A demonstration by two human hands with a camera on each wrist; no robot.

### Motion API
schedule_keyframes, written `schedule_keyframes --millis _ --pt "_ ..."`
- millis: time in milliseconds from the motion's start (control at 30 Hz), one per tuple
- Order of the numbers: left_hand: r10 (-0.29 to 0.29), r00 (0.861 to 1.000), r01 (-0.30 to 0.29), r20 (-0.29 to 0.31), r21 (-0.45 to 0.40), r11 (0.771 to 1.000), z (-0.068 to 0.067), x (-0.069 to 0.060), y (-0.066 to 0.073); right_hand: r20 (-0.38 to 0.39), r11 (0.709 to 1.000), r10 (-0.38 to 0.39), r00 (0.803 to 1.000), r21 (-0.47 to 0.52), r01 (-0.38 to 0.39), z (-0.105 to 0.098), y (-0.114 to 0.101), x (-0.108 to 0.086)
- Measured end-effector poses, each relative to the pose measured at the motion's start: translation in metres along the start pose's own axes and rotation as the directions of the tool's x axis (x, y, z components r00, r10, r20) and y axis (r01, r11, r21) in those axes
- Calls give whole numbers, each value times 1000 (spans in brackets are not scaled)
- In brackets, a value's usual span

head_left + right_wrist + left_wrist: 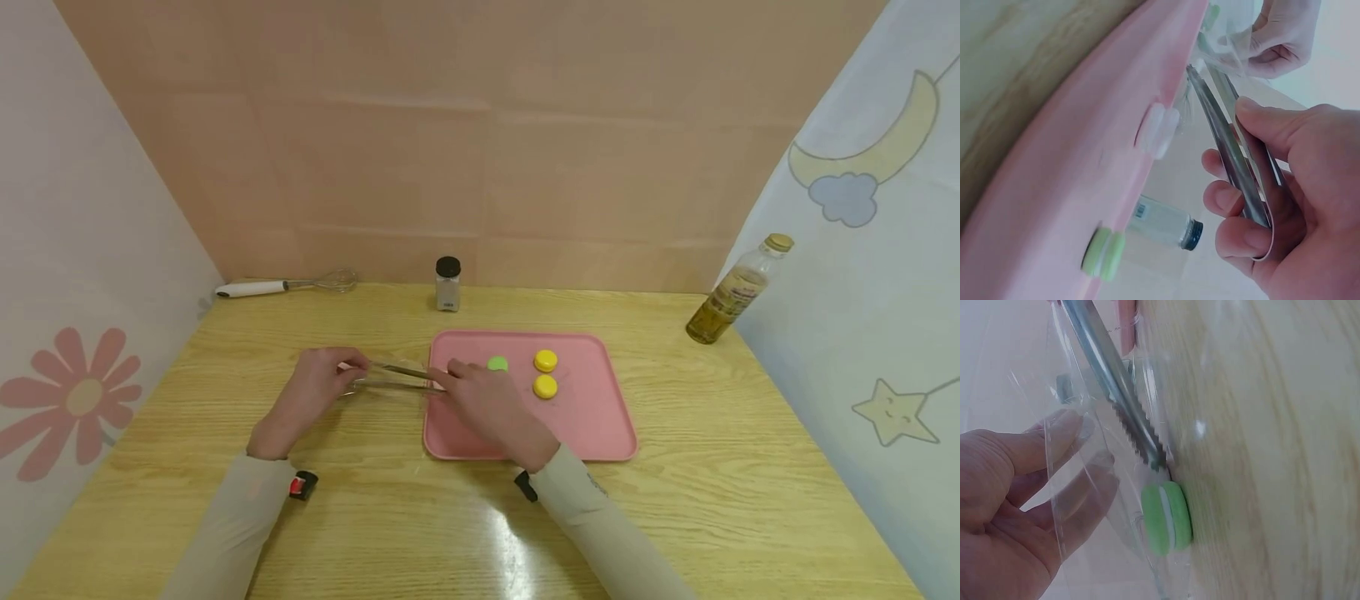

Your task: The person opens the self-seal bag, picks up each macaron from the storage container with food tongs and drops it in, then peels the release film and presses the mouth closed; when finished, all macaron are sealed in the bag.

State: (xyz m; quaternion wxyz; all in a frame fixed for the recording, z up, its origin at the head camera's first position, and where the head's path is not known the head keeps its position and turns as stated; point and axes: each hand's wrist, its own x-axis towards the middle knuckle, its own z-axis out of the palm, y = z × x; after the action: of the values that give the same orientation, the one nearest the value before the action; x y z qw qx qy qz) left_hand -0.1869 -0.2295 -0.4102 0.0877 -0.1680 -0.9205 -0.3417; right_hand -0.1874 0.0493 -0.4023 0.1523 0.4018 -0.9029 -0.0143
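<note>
The left hand (pixel 318 383) pinches the edge of a clear plastic bag (pixel 1085 550). Metal tongs (pixel 1225 144) are gripped by the right hand (pixel 1297 194), which hangs over the left part of a pink tray (pixel 585 429) in the head view. Their serrated tips reach into the bag, seen in the left wrist view, and end just above a green macaron (pixel 1167 519) lying on edge at the film; whether they touch it, I cannot tell. On the tray are another green macaron (pixel 497 363), two yellow macarons (pixel 545 360) and a pale one (pixel 1157 130), mostly hidden by the right hand in the head view.
A jar with a black lid (pixel 447 285) stands behind the tray. A whisk with a white handle (pixel 255 288) lies at the back left. At the right rear is an oil bottle (pixel 731 300) with a yellow cap. Walls border the wooden table (pixel 720 500) behind and at both sides.
</note>
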Motion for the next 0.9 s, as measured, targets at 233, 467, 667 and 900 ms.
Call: schedule_keyframes --millis 233,467,667,900 --pt "-19 1000 19 15 -24 1000 0 -1 0 -46 999 -27 999 -28 26 -5 10 -21" --pt "-33 999 34 18 -35 999 -3 0 0 -159 1000 -11 987 -15 9 -10 24 -50" --pt "-8 1000 8 12 -20 1000 -5 0 0 -178 997 25 984 77 -12 -16 38 -76" --pt "14 1000 -14 -10 -9 1000 -4 0 -1 -220 997 22 975 76 -5 -23 50 -93"
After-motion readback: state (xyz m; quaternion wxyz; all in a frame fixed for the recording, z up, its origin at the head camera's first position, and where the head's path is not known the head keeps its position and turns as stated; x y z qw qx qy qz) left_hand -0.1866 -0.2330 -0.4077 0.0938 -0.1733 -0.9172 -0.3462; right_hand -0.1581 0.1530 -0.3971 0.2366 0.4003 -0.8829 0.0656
